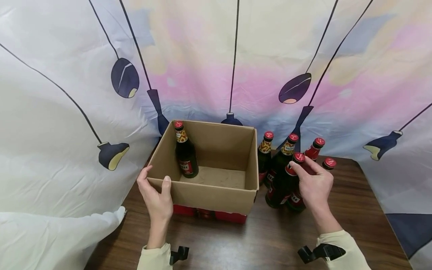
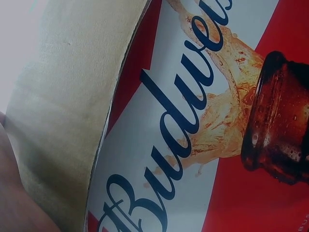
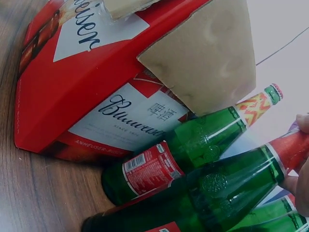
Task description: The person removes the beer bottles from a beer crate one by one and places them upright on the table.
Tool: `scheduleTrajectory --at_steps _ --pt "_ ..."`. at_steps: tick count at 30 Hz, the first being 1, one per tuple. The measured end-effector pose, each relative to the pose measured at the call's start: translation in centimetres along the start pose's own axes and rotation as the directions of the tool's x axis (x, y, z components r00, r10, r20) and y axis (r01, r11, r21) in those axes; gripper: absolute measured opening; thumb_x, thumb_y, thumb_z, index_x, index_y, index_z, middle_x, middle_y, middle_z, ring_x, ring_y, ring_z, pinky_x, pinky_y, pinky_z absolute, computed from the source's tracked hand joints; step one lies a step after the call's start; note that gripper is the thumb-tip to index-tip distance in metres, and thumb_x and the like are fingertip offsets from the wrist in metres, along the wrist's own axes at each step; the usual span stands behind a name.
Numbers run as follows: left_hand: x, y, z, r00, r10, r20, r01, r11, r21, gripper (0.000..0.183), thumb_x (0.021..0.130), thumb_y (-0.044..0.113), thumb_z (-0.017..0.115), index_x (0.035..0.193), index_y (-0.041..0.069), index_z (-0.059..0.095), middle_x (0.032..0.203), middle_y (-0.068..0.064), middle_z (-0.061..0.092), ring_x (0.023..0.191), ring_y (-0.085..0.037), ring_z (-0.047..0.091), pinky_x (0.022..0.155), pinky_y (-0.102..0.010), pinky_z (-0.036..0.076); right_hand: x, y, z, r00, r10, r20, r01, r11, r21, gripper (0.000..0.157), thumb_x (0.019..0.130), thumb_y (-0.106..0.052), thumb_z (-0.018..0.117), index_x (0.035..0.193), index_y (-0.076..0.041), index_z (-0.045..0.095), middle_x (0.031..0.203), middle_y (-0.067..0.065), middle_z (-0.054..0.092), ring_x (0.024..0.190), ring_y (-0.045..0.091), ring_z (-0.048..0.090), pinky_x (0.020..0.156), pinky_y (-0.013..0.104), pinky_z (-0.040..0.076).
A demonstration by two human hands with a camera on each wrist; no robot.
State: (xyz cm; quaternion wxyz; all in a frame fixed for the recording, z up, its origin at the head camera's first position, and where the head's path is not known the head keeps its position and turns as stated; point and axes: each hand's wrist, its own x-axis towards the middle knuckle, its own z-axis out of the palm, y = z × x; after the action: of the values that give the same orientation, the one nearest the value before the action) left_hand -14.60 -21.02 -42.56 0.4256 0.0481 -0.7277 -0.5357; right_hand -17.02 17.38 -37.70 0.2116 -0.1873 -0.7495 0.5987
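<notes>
An open cardboard box (image 1: 209, 195) stands on the table, its flaps bare brown and its lower sides red with Budweiser print (image 2: 164, 145). My left hand (image 1: 156, 198) grips its front left corner, thumb over the front edge. Inside, one green beer bottle (image 1: 186, 157) stands upright at the left. To the right of the box, my right hand (image 1: 315, 183) pinches the red neck of a beer bottle (image 1: 280, 189), which leans a little. In the right wrist view this green bottle (image 3: 207, 188) slants across the frame; whether its base touches the table cannot be told.
Several more capped bottles cluster around the held one, among them a bottle with a patterned neck (image 1: 264, 153) close against the box and one with a red neck (image 1: 314, 148) behind. A printed curtain (image 1: 202, 56) hangs behind the wooden table (image 1: 219, 243).
</notes>
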Motion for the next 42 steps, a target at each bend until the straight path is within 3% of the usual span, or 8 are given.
scheduleTrajectory --at_steps 13,22,29,33,37,42 --pt "0.1 0.3 -0.4 1.0 -0.018 -0.016 0.018 1.0 -0.025 0.062 0.089 0.02 0.061 0.146 0.0 0.047 0.143 -0.004 0.047 0.135 -0.016 0.041 0.115 -0.034 0.026 0.2 -0.3 0.5 0.999 -0.01 0.034 0.009 1.0 0.025 0.049 0.089 -0.028 0.085 0.133 -0.011 0.075 0.098 -0.026 0.069 0.094 -0.004 0.067 0.079 0.008 0.052" --pt "0.1 -0.1 -0.4 1.0 -0.015 -0.025 0.014 1.0 -0.023 0.062 0.088 0.018 0.061 0.144 -0.005 0.046 0.143 -0.017 0.049 0.134 -0.014 0.041 0.115 -0.033 0.026 0.1 -0.3 0.5 0.999 -0.01 0.042 0.009 1.0 0.025 0.049 0.089 -0.027 0.085 0.133 -0.009 0.074 0.097 -0.026 0.068 0.092 -0.003 0.066 0.077 0.008 0.053" --pt "0.1 -0.1 -0.3 1.0 -0.01 -0.028 0.009 1.0 -0.025 0.063 0.087 0.017 0.061 0.144 -0.007 0.045 0.143 -0.018 0.049 0.133 -0.014 0.042 0.114 -0.032 0.026 -0.3 -0.4 0.1 0.999 -0.004 0.032 0.003 0.999 0.039 0.05 0.088 -0.025 0.086 0.134 -0.011 0.074 0.099 -0.026 0.07 0.095 -0.005 0.068 0.079 0.007 0.053" --pt "0.1 0.0 -0.2 1.0 -0.01 -0.028 0.009 1.0 -0.022 0.064 0.087 0.017 0.061 0.144 -0.008 0.045 0.144 -0.021 0.048 0.134 -0.014 0.041 0.115 -0.032 0.026 -0.9 -1.2 -0.3 0.996 -0.091 -0.008 0.091 0.993 0.071 0.046 0.088 -0.02 0.086 0.132 -0.011 0.075 0.107 -0.018 0.074 0.102 -0.005 0.07 0.084 0.008 0.053" --pt "0.1 0.1 0.0 1.0 -0.017 -0.023 0.016 0.999 -0.028 0.063 0.087 0.017 0.062 0.144 -0.007 0.045 0.144 -0.019 0.049 0.133 -0.015 0.042 0.114 -0.032 0.026 -1.4 -2.8 -0.7 0.972 -0.227 -0.058 0.232 0.965 0.121 0.043 0.089 -0.01 0.084 0.131 -0.009 0.075 0.12 -0.005 0.077 0.11 -0.003 0.072 0.092 0.011 0.052" --pt "0.0 0.0 0.1 1.0 -0.018 -0.01 0.018 0.999 -0.031 0.063 0.088 0.018 0.062 0.144 -0.005 0.046 0.144 -0.02 0.048 0.134 -0.016 0.041 0.115 -0.033 0.026 -1.8 -5.6 -0.5 0.949 -0.312 -0.04 0.313 0.925 0.217 0.041 0.089 -0.005 0.082 0.129 -0.008 0.076 0.122 0.001 0.078 0.113 0.004 0.074 0.095 0.015 0.054"
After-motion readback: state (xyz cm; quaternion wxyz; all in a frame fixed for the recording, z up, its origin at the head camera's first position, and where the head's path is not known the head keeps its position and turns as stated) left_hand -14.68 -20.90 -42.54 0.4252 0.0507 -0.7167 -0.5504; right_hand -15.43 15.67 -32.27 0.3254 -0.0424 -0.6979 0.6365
